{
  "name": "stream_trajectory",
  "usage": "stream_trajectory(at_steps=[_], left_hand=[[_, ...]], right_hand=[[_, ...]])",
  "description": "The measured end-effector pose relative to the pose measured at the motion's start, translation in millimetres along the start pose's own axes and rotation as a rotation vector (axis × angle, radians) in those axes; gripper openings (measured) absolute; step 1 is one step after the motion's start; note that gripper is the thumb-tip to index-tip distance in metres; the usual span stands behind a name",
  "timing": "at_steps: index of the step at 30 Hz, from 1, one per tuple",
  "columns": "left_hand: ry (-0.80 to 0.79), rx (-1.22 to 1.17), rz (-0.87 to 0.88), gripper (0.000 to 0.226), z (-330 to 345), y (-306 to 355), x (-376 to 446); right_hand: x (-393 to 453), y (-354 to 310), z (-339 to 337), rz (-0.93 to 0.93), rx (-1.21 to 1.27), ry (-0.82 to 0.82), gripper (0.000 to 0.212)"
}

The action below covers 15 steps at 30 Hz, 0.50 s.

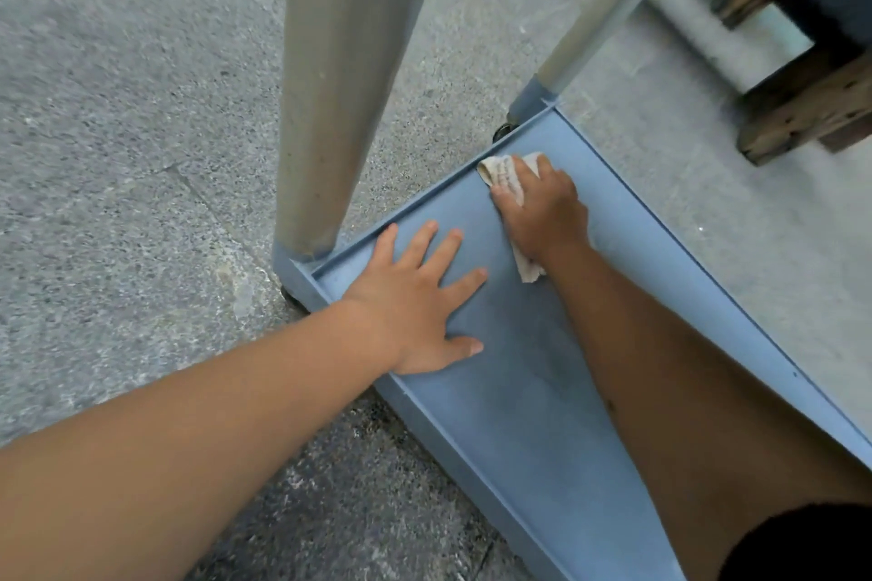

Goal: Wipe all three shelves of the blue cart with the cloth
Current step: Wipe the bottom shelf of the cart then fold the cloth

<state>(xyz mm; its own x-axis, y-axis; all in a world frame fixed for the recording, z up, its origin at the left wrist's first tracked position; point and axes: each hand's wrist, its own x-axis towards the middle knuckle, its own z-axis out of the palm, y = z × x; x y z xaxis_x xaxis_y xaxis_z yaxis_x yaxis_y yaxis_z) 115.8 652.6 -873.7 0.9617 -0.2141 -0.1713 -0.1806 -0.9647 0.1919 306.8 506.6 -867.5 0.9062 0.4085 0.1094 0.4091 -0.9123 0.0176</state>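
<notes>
The blue cart's bottom shelf (528,392) fills the lower right, a shallow tray with a raised rim just above the floor. My right hand (542,208) presses a crumpled beige cloth (502,172) onto the shelf near its far end rim; a corner of the cloth pokes out under my wrist. My left hand (420,302) lies flat on the shelf with fingers spread, holding nothing, close to the left rim. The upper shelves are out of view.
Two grey upright posts rise from the cart's far corners, a thick one (344,85) close to me and a thinner one (608,9) behind. Speckled grey stone floor (132,132) surrounds the cart. A dark wooden block (807,109) and pipes lie at the upper right.
</notes>
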Motion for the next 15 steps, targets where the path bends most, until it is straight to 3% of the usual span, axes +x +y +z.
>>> stream_trajectory(at_steps=[5,10,15], left_hand=[[-0.024,0.032,0.02,0.083,0,-1,2],[-0.023,-0.008,0.02,0.083,0,1,-1],[0.004,-0.009,0.034,0.083,-1,-2,1]], right_hand=[[22,17,0,0.023,-0.014,-0.057,0.057],[47,25,-3,0.418,-0.029,-0.161,0.067],[56,15,-5,0.522,0.1,0.019,0.064]])
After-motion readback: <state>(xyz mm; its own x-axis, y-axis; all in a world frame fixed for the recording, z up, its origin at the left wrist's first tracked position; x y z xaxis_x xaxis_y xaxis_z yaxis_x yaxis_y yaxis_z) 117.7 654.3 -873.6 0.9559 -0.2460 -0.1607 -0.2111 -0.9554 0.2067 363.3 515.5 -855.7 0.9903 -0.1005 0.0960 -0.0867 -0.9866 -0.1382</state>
